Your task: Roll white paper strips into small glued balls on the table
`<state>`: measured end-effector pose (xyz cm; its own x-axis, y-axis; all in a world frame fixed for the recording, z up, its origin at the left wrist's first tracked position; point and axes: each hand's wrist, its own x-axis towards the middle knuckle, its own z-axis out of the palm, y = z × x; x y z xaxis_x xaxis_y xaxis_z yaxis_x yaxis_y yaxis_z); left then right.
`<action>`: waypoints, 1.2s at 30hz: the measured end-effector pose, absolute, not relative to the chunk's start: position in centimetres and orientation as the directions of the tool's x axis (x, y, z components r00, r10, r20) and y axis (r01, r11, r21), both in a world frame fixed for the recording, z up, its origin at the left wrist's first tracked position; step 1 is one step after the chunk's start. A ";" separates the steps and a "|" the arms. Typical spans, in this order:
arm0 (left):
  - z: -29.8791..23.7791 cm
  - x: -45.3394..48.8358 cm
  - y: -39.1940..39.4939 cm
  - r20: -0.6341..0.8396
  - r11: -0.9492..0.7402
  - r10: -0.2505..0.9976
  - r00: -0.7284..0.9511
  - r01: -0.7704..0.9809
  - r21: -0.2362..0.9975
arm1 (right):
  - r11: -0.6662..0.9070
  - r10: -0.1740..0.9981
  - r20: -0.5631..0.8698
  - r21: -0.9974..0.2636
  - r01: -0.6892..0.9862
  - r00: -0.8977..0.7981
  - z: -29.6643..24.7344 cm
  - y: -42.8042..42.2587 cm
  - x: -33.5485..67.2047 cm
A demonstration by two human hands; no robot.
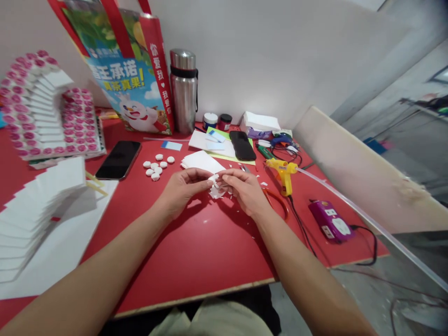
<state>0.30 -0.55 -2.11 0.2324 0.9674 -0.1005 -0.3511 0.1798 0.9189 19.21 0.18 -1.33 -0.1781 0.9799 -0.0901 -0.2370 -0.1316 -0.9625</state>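
Observation:
Over the middle of the red table, my left hand (182, 189) pinches a small white piece of paper (213, 179) between thumb and fingers. From the other side, my right hand (244, 186) is closed on the same piece, and its fingertips partly cover it. Torn white scraps (217, 193) lie on the table just below the fingers. A stack of white paper cards (202, 162) rests right behind my hands. Several small white rounded pieces (157, 171) are grouped to the left of my left hand.
A yellow glue gun (283, 173), orange-handled scissors (282, 205) and a purple power strip (331, 221) lie at right. Phones (119, 159) (242, 145), a steel flask (184, 93) and a shopping bag (136, 88) stand or lie behind. Folded-card models (42, 210) (30, 121) occupy the left.

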 end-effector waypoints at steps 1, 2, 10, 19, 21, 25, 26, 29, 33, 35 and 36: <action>-2.1 0.3 -0.6 -0.100 0.178 0.967 0.233 -0.343 0.922 | -0.126 0.980 -0.084 -0.964 -0.233 -0.180 -1.3 0.2 19.2; -2.1 0.3 -0.6 -0.098 0.174 0.968 0.231 -0.334 0.926 | -0.121 0.980 -0.079 -0.966 -0.230 -0.182 -1.4 0.2 19.1; -1.8 0.3 -0.6 -0.110 0.173 0.972 0.207 -0.318 0.932 | -0.073 0.985 -0.045 -0.983 -0.168 -0.164 -1.3 -0.1 18.7; -1.6 0.3 -0.7 -0.114 0.174 0.971 0.211 -0.294 0.940 | 0.004 0.983 0.021 -0.996 -0.091 -0.183 -1.4 -0.1 18.6; -1.6 0.2 -0.7 -0.113 0.174 0.970 0.214 -0.293 0.940 | 0.029 0.980 0.043 -0.997 -0.073 -0.192 -1.4 -0.1 18.6; -1.4 0.2 -0.7 -0.100 0.162 0.970 0.220 -0.281 0.946 | 0.091 0.975 0.095 -0.995 -0.029 -0.200 -1.4 -0.2 18.7; -1.3 0.2 -0.7 -0.094 0.154 0.971 0.220 -0.277 0.949 | 0.111 0.972 0.112 -0.994 -0.016 -0.205 -1.3 -0.2 18.7; -1.1 0.2 -0.7 -0.070 0.127 0.971 0.229 -0.244 0.961 | 0.175 0.963 0.165 -0.984 0.030 -0.213 -1.2 -0.2 18.7; -0.9 0.1 -0.8 -0.047 0.101 0.968 0.246 -0.212 0.972 | 0.234 0.954 0.209 -0.967 0.101 -0.214 -1.0 -0.3 18.8; -0.9 0.1 -0.8 -0.044 0.098 0.968 0.249 -0.210 0.973 | 0.255 0.949 0.225 -0.960 0.117 -0.223 -1.0 -0.3 18.9; -0.9 0.1 -0.8 -0.044 0.098 0.967 0.250 -0.210 0.973 | 0.267 0.945 0.234 -0.956 0.122 -0.230 -1.0 -0.2 18.9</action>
